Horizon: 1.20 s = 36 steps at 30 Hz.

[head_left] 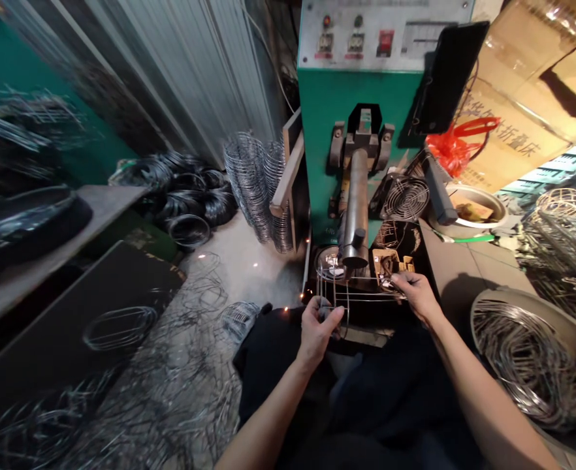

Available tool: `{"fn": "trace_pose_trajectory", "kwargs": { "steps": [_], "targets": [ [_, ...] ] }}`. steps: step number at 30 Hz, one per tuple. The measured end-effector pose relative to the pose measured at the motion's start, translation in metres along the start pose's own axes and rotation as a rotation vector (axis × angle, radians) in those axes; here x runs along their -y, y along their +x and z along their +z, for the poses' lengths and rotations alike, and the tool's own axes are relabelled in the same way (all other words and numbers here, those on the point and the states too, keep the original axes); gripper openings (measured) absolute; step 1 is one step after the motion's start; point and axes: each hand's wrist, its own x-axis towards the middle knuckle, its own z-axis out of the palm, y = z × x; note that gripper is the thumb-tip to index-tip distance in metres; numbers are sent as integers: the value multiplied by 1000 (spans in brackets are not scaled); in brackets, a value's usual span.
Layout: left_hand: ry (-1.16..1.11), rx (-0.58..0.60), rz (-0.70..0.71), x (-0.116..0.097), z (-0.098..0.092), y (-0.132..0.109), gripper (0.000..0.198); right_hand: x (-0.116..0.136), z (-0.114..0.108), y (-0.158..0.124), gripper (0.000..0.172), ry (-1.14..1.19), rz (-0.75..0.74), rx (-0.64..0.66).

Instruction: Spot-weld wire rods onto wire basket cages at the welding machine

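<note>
A thin wire frame (373,297) is held level in front of the green spot welder (320,98). My left hand (319,326) is closed on the frame's left end, thumb and fingers pinched together. At its right end, the fingers of my right hand (415,294) pinch the wires. The welder's thick metal electrode arm (356,209) reaches out just above and behind the frame. Small sparks fly to the left of my left hand. Exactly where the wires meet the electrode is hard to make out.
Tall stacks of wire rings (251,186) stand left of the welder. A round basin (479,307) full of bent wire pieces is at the right. Loose wires litter the floor at the left. A phone (452,78) hangs before the welder's panel. Cardboard boxes (528,85) stand behind.
</note>
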Motion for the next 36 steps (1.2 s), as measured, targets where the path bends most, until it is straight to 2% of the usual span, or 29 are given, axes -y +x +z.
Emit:
{"fn": "trace_pose_trajectory", "kwargs": {
  "steps": [2,4,5,8,9,11,13,15,17,20,23,27,31,36],
  "targets": [
    [-29,-26,-33,-4,-2,-9,47,0,-11,-9,54,-40,-35,61],
    [-68,-16,-107,-14,-9,-25,49,-2,-25,-25,53,-96,-48,178],
    [-90,31,-166,-22,-16,-35,50,-3,-31,-34,53,-121,-16,245],
    [-122,306,-284,-51,-42,-60,61,-2,-42,-62,51,-181,191,411],
    [-121,379,-266,-60,-51,-66,65,-1,-41,-70,49,-195,257,452],
    [-112,427,-184,-67,-67,-73,73,0,-35,-82,46,-207,338,541],
    [-104,412,-184,-56,-78,-80,87,-8,-25,-91,47,-174,367,600],
    [-103,379,-292,-30,-85,-92,99,-25,-15,-98,45,-135,366,607],
    [-89,297,-387,-1,-90,-109,98,-45,-9,-104,42,-148,363,608],
    [-49,158,-381,27,-89,-125,89,-62,-11,-105,38,-246,331,667],
    [-26,109,-279,23,-75,-115,83,-48,-19,-89,41,-305,163,620],
    [-71,75,-91,2,-46,-73,72,-5,-21,-57,40,-201,-31,484],
    [-102,63,-11,-10,-23,-42,76,21,-7,-35,46,-96,-95,274],
    [-109,69,-2,-11,-12,-27,84,23,6,-18,50,-53,-62,153]
  ]
}}
